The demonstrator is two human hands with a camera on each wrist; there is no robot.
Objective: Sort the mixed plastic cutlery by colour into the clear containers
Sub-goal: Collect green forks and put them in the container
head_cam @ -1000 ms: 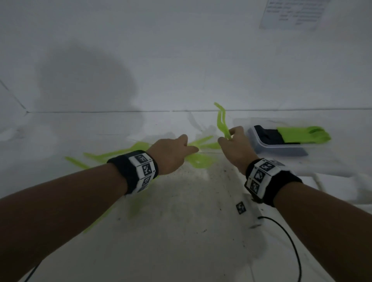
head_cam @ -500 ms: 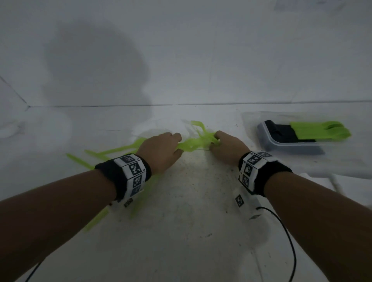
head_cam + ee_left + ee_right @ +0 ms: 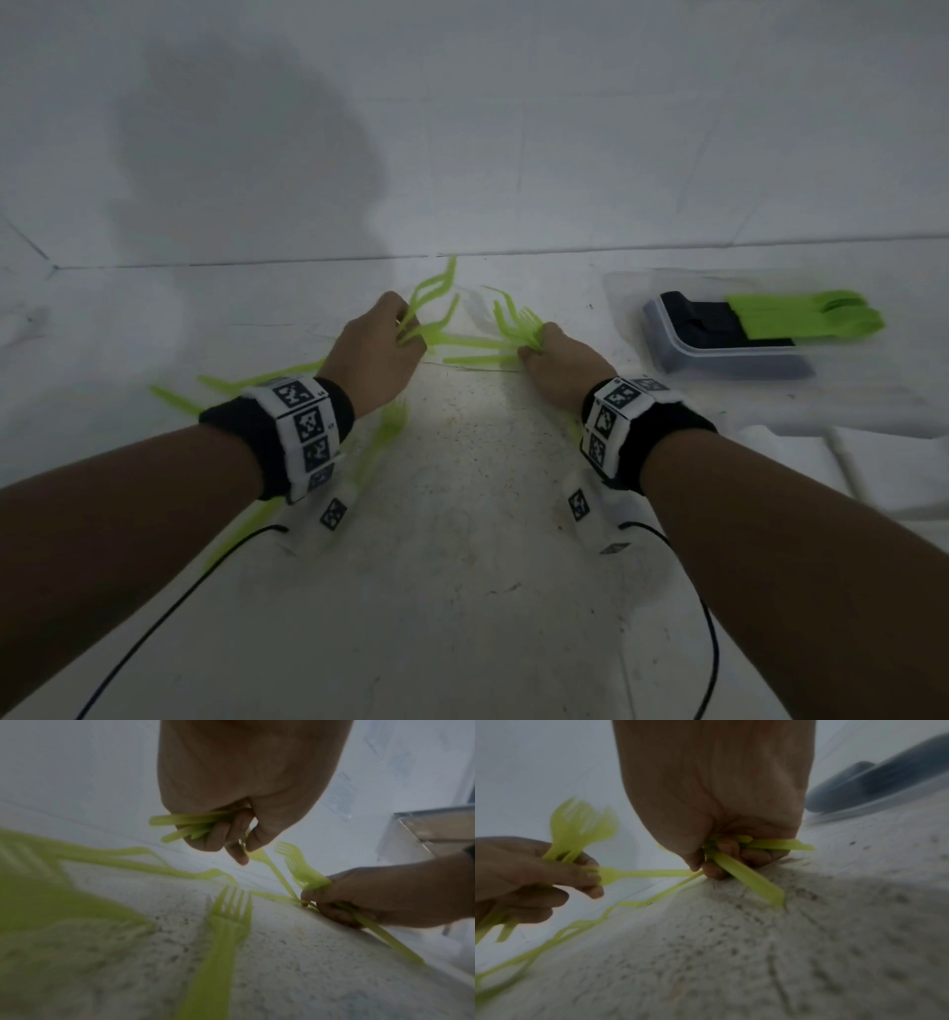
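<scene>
My left hand (image 3: 405,334) grips a bundle of green plastic forks (image 3: 431,295), whose heads stick up and away from me; the left wrist view shows the handles (image 3: 185,821) clamped under the curled fingers. A short way to its right, my right hand (image 3: 529,349) grips another bundle of green forks (image 3: 518,321), low over the table, with the handles (image 3: 752,882) poking out below the fist. One green fork (image 3: 472,342) spans the gap between the two hands. At the right stands a clear container (image 3: 729,353) holding black cutlery (image 3: 703,324) and green spoons (image 3: 806,318).
Loose green cutlery (image 3: 231,383) lies on the white speckled table left of my left wrist, and a green fork (image 3: 228,914) lies under it. Black cables (image 3: 154,632) trail from both wristbands. A white wall stands close behind.
Both hands were low together on the green pile; they have now drawn apart, each with a bundle of forks, and the left hand has risen.
</scene>
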